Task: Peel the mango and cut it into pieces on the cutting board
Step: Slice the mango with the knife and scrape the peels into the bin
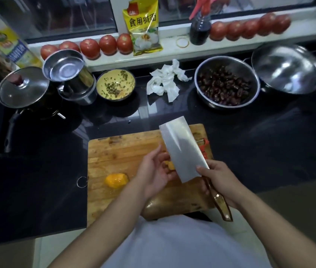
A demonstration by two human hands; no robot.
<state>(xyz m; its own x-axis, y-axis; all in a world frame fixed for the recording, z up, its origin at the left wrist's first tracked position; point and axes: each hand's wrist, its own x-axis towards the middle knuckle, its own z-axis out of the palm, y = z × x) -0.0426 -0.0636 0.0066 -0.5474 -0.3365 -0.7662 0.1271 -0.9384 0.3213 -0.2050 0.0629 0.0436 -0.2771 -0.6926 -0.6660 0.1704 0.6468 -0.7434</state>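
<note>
Because the peeled mango (168,165) in the left hand (154,174) is bare, wet flesh, expect it to be soft, slippery and easily bruised; cup it in curled fingers over the wooden cutting board (114,151) rather than pinching it. A cut piece (116,180), glossy orange and rounded, lies on the board's left part. The right hand (218,183) is closed around the wooden handle of the cleaver (182,149), whose broad, flat steel blade is rigid and probably heavy, held against the fruit.
</note>
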